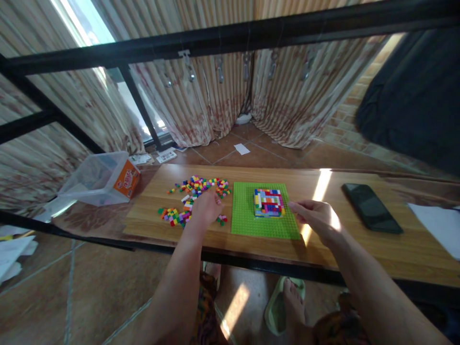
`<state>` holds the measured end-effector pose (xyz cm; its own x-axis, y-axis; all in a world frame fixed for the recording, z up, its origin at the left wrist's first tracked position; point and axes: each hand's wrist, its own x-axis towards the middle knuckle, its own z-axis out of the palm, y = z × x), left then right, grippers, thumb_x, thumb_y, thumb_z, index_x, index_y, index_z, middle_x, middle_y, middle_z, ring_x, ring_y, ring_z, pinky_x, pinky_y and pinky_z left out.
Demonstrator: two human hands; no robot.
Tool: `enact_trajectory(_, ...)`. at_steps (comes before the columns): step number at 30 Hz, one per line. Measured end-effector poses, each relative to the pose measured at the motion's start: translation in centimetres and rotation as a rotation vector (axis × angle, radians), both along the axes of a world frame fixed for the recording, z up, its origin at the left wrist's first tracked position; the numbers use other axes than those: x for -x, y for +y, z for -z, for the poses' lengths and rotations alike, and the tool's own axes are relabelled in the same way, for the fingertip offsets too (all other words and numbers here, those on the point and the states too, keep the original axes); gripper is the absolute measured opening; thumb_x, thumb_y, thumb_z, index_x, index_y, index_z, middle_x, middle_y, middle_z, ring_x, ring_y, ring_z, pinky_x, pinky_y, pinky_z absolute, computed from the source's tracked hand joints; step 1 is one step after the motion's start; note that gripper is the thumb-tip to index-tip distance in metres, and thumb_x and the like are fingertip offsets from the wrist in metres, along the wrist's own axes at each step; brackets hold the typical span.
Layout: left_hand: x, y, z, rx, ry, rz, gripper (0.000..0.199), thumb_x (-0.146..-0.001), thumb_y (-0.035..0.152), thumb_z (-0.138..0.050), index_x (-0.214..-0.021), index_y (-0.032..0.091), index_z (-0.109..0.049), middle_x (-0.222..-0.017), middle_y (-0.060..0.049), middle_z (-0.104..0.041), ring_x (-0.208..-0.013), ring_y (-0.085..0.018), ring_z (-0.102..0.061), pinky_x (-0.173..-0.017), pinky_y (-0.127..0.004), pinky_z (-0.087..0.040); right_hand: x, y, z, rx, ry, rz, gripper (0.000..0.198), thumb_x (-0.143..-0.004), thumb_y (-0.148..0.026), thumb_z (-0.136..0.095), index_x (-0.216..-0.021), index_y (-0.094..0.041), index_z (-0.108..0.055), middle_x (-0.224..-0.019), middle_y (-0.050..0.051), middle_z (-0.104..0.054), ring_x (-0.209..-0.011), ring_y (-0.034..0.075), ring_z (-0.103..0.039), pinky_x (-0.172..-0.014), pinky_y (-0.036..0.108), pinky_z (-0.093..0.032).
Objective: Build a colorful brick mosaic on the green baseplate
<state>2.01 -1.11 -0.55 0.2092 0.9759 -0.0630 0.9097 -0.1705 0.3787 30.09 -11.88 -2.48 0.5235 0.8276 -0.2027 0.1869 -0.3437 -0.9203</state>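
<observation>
On the wooden board lies a green studded baseplate (pixel 244 211), carrying a low block of multicoloured toy bricks (pixel 269 203) near its middle. My left hand (pixel 207 207) is over the pile of loose toy bricks (pixel 196 184) to the left of the baseplate. Its fingers are curled together and hide whatever they hold. Just past the baseplate's right edge is my right hand (pixel 318 216), with thumb and fingers pinched together and pointing at the brick block. Anything in that pinch is too small to make out.
A black phone (pixel 372 208) lies on the wooden board (pixel 338 249) at the right, beside white paper (pixel 436 225). At the left stands a clear plastic box (pixel 97 179) with an orange label. A black metal bar (pixel 230 40) crosses in front of the curtains (pixel 212 105).
</observation>
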Motion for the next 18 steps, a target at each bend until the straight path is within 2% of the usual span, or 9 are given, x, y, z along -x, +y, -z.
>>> enact_trajectory(5,-0.3,-0.4,0.2,0.013,0.079,0.001,0.019,-0.080,0.020,-0.065,-0.096,0.015,-0.073,-0.095,-0.017,-0.074,-0.099,-0.031,-0.070,-0.086,-0.036,-0.051,0.3,0.2,0.4,0.006,-0.079,-0.063,0.052,-0.060,-0.062,-0.076,-0.080,-0.014,-0.077,-0.058,0.003,-0.066,-0.053,0.012,-0.051,-0.049,0.025,-0.040)
enact_trajectory(11,-1.6,-0.5,0.2,-0.046,0.194,0.008,0.029,-0.088,0.015,-0.051,-0.109,0.012,-0.070,-0.099,-0.021,-0.074,-0.101,-0.031,-0.070,-0.085,-0.036,-0.052,0.1,0.3,0.9,-0.003,-0.123,-0.089,0.048,-0.065,-0.060,-0.073,-0.080,-0.015,-0.077,-0.063,0.005,-0.069,-0.054,0.013,-0.054,-0.050,0.025,-0.042)
enact_trajectory(18,-2.0,-0.1,0.6,-0.057,0.227,0.004,0.031,-0.091,0.012,-0.044,-0.110,0.012,-0.068,-0.104,-0.018,-0.074,-0.105,-0.027,-0.069,-0.086,-0.032,-0.051,0.2,0.2,0.5,-0.091,-0.085,-0.026,0.046,-0.058,-0.058,-0.079,-0.074,-0.014,-0.078,-0.060,0.006,-0.070,-0.051,0.014,-0.056,-0.046,0.024,-0.043)
